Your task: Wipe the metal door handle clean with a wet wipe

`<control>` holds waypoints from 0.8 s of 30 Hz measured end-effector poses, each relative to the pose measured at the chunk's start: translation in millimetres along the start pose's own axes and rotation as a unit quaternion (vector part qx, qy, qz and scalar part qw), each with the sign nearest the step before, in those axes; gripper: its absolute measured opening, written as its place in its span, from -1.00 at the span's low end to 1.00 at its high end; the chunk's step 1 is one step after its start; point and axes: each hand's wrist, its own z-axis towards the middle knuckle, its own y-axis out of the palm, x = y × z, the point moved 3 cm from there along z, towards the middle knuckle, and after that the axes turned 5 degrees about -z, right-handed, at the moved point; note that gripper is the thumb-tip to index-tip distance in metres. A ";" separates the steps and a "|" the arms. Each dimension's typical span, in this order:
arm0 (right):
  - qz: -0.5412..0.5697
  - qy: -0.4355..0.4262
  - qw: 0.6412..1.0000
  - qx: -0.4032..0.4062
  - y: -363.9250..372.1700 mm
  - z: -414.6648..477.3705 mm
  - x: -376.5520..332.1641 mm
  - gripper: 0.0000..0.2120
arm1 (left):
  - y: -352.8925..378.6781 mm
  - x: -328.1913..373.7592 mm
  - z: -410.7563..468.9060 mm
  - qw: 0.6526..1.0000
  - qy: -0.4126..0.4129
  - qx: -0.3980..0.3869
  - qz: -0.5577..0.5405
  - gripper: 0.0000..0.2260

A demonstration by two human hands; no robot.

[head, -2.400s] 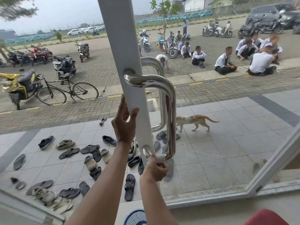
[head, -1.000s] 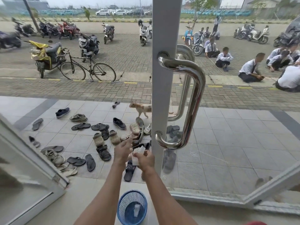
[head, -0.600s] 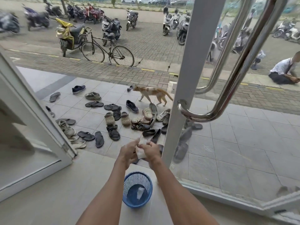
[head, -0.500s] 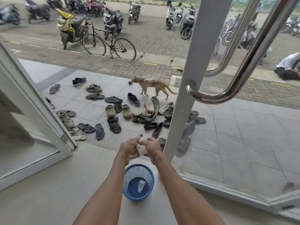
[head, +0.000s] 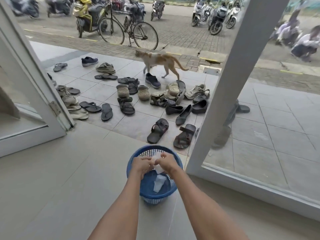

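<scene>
My left hand (head: 141,164) and my right hand (head: 167,162) meet over a blue plastic basket (head: 176,164) on the floor. Both pinch a crumpled white wet wipe (head: 158,159) that hangs down between them into the basket. Another pale wipe (head: 159,183) lies at the bottom of the basket. The metal door handle is out of view above the frame. Only the white frame of the glass door (head: 223,94) shows, just right of the basket.
Several shoes and sandals (head: 143,99) lie scattered on the tiles past the threshold. An orange-and-white cat (head: 156,61) walks among them. A second door frame (head: 32,78) stands at left. Bicycle, motorbikes and crouching people are farther out.
My head has tilted down, so the handle left the view. Both hands lowered with the wipe from in front of the door to just above the basket. The cat walked left.
</scene>
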 end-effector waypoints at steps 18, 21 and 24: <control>-0.277 0.179 0.919 -0.218 63.3 78.8 78.7 -0.50 | -6.6 -58.1 82.8 0.842 0.051 0.069 0.533 -0.67; -0.282 0.164 0.922 -0.209 57.9 74.7 70.4 -0.52 | -6.4 -51.3 80.1 0.839 0.047 0.063 0.539 -0.70; -0.269 0.145 0.935 -0.181 50.3 61.3 51.5 -0.56 | -4.7 -32.4 65.9 0.857 0.068 0.080 0.505 -0.75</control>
